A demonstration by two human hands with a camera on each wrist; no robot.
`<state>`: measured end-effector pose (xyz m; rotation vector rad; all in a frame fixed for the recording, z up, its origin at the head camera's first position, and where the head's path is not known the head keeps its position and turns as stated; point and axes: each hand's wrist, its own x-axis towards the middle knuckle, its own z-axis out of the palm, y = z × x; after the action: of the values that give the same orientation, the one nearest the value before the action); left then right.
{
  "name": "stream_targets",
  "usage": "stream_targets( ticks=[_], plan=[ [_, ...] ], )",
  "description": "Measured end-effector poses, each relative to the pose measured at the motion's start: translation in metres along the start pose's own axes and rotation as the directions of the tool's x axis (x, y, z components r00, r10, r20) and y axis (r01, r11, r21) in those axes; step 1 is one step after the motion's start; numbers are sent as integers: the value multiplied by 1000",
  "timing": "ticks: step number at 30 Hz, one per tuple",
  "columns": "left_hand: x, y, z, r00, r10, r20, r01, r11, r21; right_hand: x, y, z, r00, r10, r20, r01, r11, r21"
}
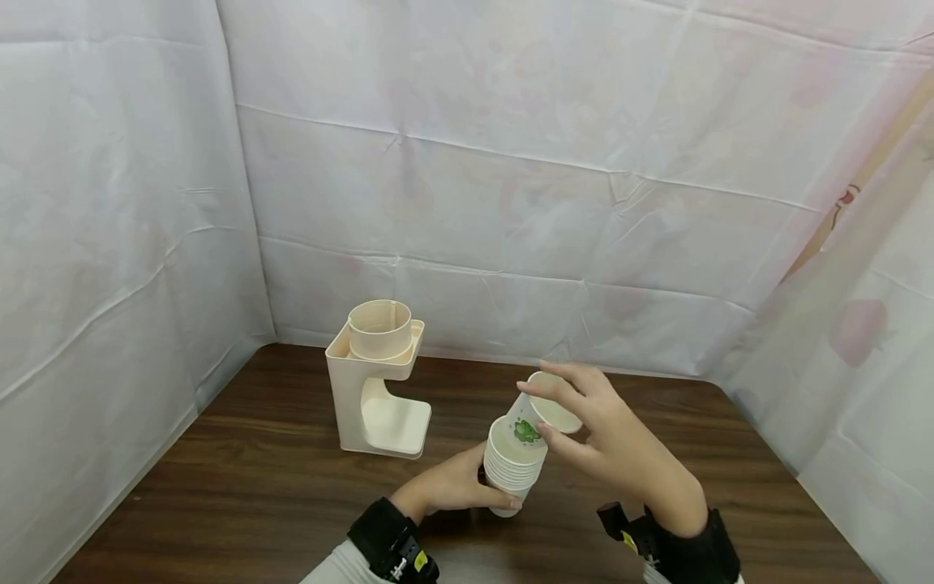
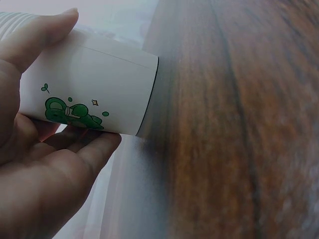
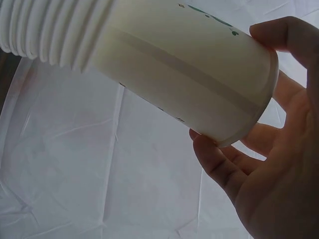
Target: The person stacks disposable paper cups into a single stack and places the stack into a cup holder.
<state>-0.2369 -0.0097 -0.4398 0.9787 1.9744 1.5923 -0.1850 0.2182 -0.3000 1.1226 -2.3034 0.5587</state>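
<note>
Standing low and centre in the head view, a stack of paper cups (image 1: 511, 474) is being gripped from the left side by the left hand (image 1: 445, 487), whose fingers and thumb are curling round the stack's lower part just above the wooden table (image 1: 241, 487). In the left wrist view that same hand (image 2: 35, 164) is filling the left edge of the frame, the thumb lying along the top of a white cup wall printed with a green motif (image 2: 72, 112) and the fingers passing beneath it — the wood grain is running down the right half. A single paper cup (image 1: 543, 410), white with the same green print, is tilting toward the upper right out of the mouth of the stack, its base partly seated inside; the right hand (image 1: 609, 442) is grasping its upper end, fingertips on the rim and thumb on the side. In the right wrist view the hand (image 3: 279, 169) is occupying the right of the frame, fingers curling round the cup's base (image 3: 249, 99), while the ribbed rims of the stack (image 3: 50, 30) are showing at the upper left. Left of centre in the head view a cream cup dispenser (image 1: 375, 381) is standing upright on the table, apart from both hands. Creased white sheeting (image 1: 511, 162) is forming the backdrop on all sides.
</note>
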Motion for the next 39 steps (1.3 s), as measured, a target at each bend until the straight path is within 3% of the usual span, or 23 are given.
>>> stream_targets(
  ticks=[9,18,28,39],
  plan=[
    [0,0,-1,1000,11,8,-11,1000,3,2,-3,14,999,-21,39,21,1000,11],
    [0,0,-2,1000,16,18,-15,1000,-10,0,-2,22,996,15,86,-17,1000,22],
    [-1,-2,-2,1000,-15,22,15,1000,-21,-1,1,41,973,60,222,-75,995,59],
    [0,-2,-3,999,-35,35,36,999,-33,-4,3,45,967,57,248,-72,996,51]
  ],
)
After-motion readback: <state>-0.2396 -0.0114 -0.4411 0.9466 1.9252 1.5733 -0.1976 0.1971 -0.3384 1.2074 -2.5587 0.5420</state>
